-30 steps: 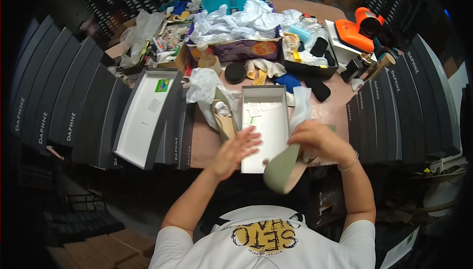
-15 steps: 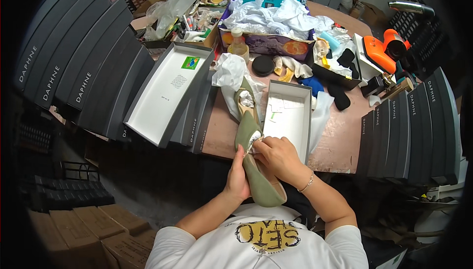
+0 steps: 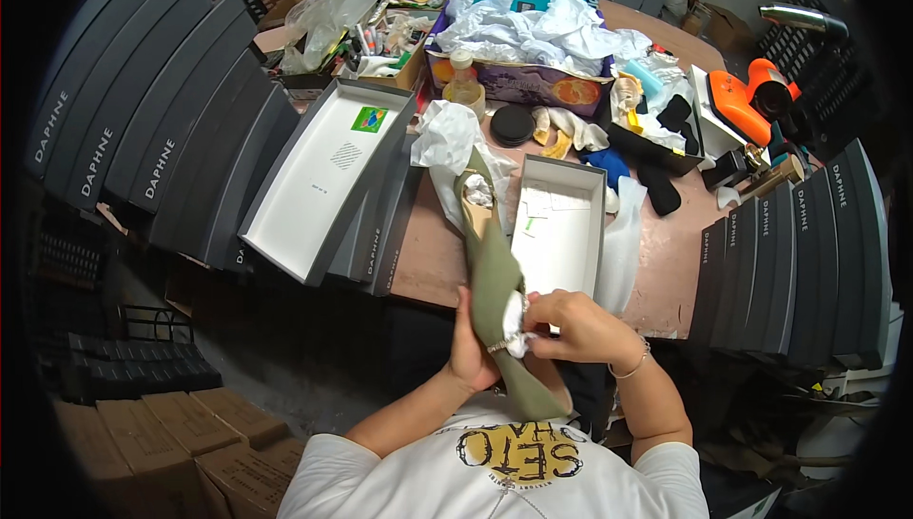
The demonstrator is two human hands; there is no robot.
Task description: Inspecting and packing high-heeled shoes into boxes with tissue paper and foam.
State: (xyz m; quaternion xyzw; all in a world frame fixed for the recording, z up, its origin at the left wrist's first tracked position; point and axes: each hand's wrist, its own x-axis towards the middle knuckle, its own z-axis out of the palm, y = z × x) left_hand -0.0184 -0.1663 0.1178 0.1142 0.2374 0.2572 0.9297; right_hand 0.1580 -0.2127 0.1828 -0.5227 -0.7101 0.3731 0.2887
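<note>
The left hand [image 3: 472, 348] is wrapped around the side of an olive-green shoe [image 3: 492, 281], thumb along its edge, while the right hand [image 3: 573, 327] has thumb and fingers drawn together, pinching at the white stuffing [image 3: 514, 317] in its opening, next to the jewelled strap [image 3: 498, 346]. The shoe is held tilted in front of the person's body at the near edge of the table [image 3: 656, 281]. The step in hand appears to be adjusting that stuffing; whether it is going in or coming out cannot be told. The next move seems to call for a steady left grip while the right fingers work the wad without snagging the strap. Beyond, a second shoe [image 3: 478, 221] lies on white tissue paper [image 3: 447, 129], just left of an open box [image 3: 569, 258] with papers [image 3: 552, 198] inside; its pale interior has ample room for a shoe. A lid [image 3: 302, 210] leans over the boxes at left.
</note>
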